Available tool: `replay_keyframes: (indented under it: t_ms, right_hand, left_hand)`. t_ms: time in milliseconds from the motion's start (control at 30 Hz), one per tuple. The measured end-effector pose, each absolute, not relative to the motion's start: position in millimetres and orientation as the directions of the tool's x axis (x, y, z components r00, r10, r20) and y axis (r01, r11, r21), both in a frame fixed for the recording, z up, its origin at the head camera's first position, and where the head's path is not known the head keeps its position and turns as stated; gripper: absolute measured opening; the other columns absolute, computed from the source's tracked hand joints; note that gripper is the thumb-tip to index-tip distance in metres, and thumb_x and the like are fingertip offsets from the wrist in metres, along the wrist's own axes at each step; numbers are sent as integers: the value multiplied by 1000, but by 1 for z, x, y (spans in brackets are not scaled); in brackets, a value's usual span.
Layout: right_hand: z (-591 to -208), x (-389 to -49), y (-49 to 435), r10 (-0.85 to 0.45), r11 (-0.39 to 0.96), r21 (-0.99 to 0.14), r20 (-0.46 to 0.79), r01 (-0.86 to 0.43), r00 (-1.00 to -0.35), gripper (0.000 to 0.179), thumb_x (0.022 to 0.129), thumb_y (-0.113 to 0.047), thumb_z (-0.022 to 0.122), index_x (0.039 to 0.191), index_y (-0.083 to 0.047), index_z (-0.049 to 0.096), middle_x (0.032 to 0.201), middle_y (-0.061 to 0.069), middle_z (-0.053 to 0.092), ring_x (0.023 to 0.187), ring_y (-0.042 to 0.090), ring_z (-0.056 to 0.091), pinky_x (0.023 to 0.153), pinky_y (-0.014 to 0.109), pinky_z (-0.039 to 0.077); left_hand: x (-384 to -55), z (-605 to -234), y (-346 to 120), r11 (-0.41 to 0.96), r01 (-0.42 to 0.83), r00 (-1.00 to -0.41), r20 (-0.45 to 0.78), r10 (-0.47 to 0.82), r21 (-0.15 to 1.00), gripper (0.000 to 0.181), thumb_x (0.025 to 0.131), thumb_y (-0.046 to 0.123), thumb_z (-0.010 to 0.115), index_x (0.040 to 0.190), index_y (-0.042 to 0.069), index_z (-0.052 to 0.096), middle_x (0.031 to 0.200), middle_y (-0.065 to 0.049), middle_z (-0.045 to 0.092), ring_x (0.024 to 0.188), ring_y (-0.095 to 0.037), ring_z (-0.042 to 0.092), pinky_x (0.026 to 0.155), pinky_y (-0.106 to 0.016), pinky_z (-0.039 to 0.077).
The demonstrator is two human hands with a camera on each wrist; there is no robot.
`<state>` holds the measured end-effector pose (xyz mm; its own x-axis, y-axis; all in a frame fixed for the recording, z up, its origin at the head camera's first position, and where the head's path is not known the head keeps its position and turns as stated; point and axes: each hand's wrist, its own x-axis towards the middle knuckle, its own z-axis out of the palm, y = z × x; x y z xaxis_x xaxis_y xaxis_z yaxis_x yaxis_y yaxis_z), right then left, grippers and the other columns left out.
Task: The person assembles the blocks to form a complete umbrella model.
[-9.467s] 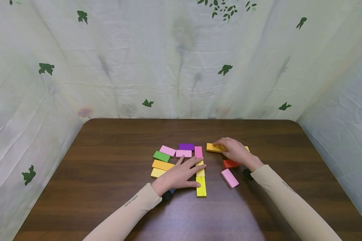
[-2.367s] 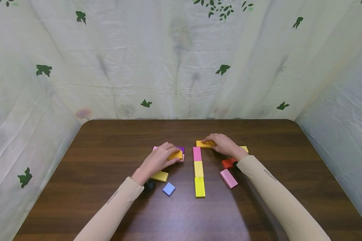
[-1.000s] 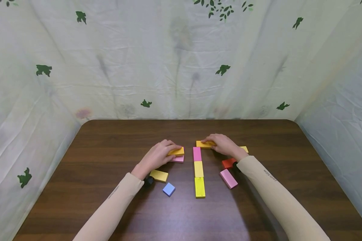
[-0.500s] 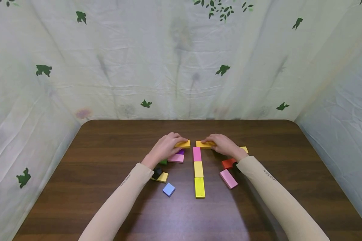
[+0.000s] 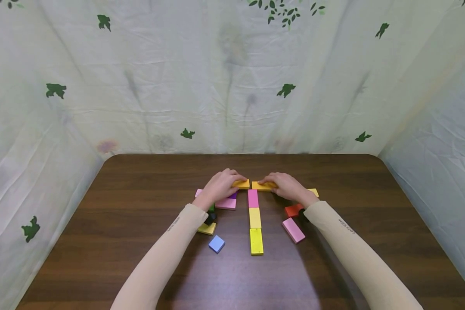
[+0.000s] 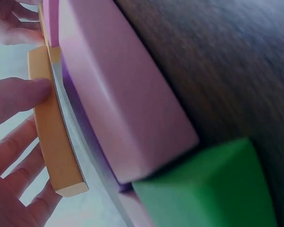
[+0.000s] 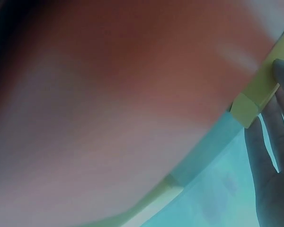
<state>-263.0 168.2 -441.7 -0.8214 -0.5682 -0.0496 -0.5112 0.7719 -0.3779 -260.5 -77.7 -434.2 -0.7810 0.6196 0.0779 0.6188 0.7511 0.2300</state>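
With thumb and fingers, my left hand (image 5: 220, 186) pinches an orange block (image 5: 242, 184) by its sides, which the left wrist view shows as a long orange bar (image 6: 59, 127). Just to its right, my right hand (image 5: 288, 187) grips another orange block (image 5: 260, 186), partly covered by the fingers. A narrow gap separates the two blocks' ends. Below them a column runs toward the person: a pink block (image 5: 253, 198), a pale yellow block (image 5: 255, 218) and a bright yellow block (image 5: 256, 242).
Left of the column lie a pink block (image 5: 225, 204), a purple block (image 5: 233, 195), a green block (image 6: 213, 189), a pale yellow block (image 5: 207, 229) and a blue block (image 5: 217, 244). Rightward are a red block (image 5: 293, 210), a pink block (image 5: 293, 230) and a pale yellow block (image 5: 314, 192).
My left hand has carried its orange block from the left-hand blocks up and rightward, close to the other orange block. Earlier, my right hand shifted its block left; it has since stayed still.
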Motion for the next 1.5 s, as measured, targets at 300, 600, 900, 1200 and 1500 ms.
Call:
replay_keyframes:
  t_ms: [300, 600, 900, 1200, 1500]
  right_hand:
    - [-442, -263, 169, -573, 767, -381, -43, -517, -819, 40, 86, 5, 61, 122, -11, 66, 118, 6, 63, 111, 26, 55, 99, 46, 41]
    - [-441, -262, 169, -569, 769, -384, -47, -511, -821, 39, 87, 5, 62, 122, -11, 66, 117, 6, 63, 109, 26, 56, 98, 45, 42]
    - [-441, -264, 170, -592, 758, -362, -35, -542, -805, 38, 87, 4, 62, 121, -11, 67, 116, 6, 63, 109, 25, 56, 98, 44, 42]
    - [-440, -263, 170, -592, 762, -360, -51, -538, -804, 39, 88, 4, 60, 123, -11, 65, 119, 6, 62, 112, 26, 55, 99, 44, 41]
    - [-440, -262, 170, -593, 756, -372, -41, -539, -804, 41, 88, 6, 59, 124, -12, 65, 121, 6, 62, 114, 26, 54, 100, 45, 40]
  left_hand:
    - [-265, -438, -68, 766, 605, -787, 15, 617, 219, 30, 91, 12, 66, 120, 17, 68, 118, -3, 64, 111, -22, 55, 94, -36, 45]
    - [-261, -439, -67, 750, 611, -778, 15, 628, 253, 30, 92, 12, 64, 121, 15, 67, 122, -4, 62, 114, -22, 53, 97, -35, 43]
    - [-252, -436, -69, 734, 643, -750, -17, 662, 221, 31, 93, 15, 62, 124, 13, 66, 130, -4, 56, 115, -23, 50, 95, -36, 44]
    - [-244, -437, -70, 726, 654, -729, -79, 680, 214, 38, 95, 18, 61, 133, 12, 59, 138, -7, 50, 122, -27, 44, 100, -39, 40]
    - [-239, -435, -70, 726, 665, -721, -100, 685, 177, 45, 94, 21, 61, 137, 10, 54, 142, -7, 46, 124, -27, 41, 102, -38, 39]
